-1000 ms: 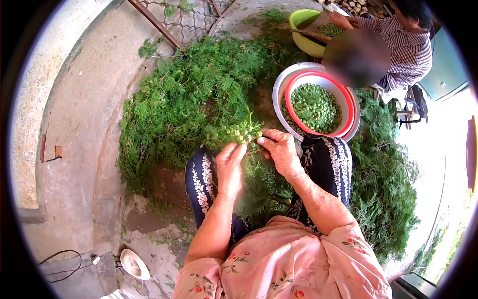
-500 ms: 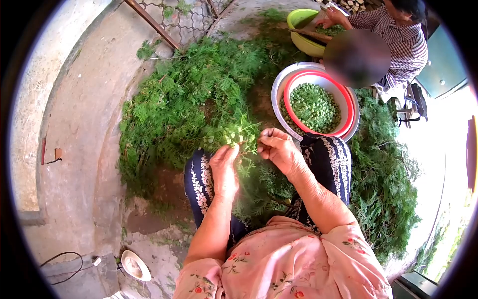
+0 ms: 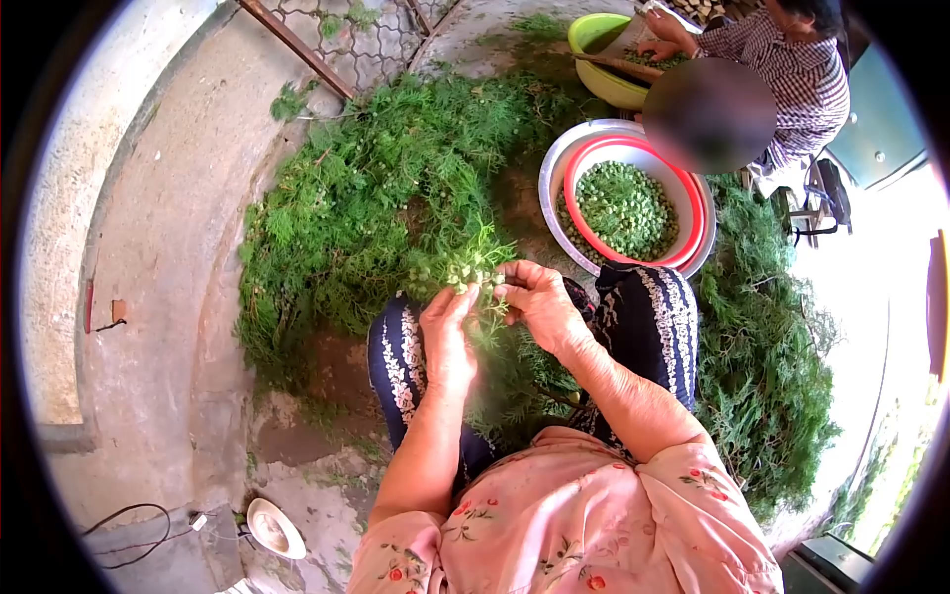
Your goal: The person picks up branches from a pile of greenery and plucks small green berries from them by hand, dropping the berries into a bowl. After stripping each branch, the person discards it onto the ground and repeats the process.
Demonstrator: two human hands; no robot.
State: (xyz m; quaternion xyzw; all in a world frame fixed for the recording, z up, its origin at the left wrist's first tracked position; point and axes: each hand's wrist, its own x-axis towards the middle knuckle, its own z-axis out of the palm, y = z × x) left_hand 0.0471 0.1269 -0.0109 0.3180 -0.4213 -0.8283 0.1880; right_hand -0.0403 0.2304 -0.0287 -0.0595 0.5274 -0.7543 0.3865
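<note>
In my left hand (image 3: pixel 450 337) a feathery green conifer sprig (image 3: pixel 485 252) is pinched between thumb and fingers. A cluster of pale green cones (image 3: pixel 460 272) sits on it, just above my left fingertips. My right hand (image 3: pixel 544 305) is closed in a pinch at the cluster's right side, against the small cones; the exact grip is partly hidden by the fingers. Beyond my right hand, a white bowl with a red rim (image 3: pixel 571 188) holds many picked green cones. That bowl stands inside a wider metal basin (image 3: pixel 547 183).
Cut conifer branches (image 3: pixel 366 188) cover the ground ahead and left, with another pile (image 3: pixel 762 376) at right. A person (image 3: pixel 792 74) works at a yellow-green tub (image 3: pixel 614 91), upper right. A hat (image 3: pixel 275 528) lies lower left on the concrete.
My right hand has moved left and in to the cone cluster, from a short distance beside it. My left hand stays nearly still with the sprig.
</note>
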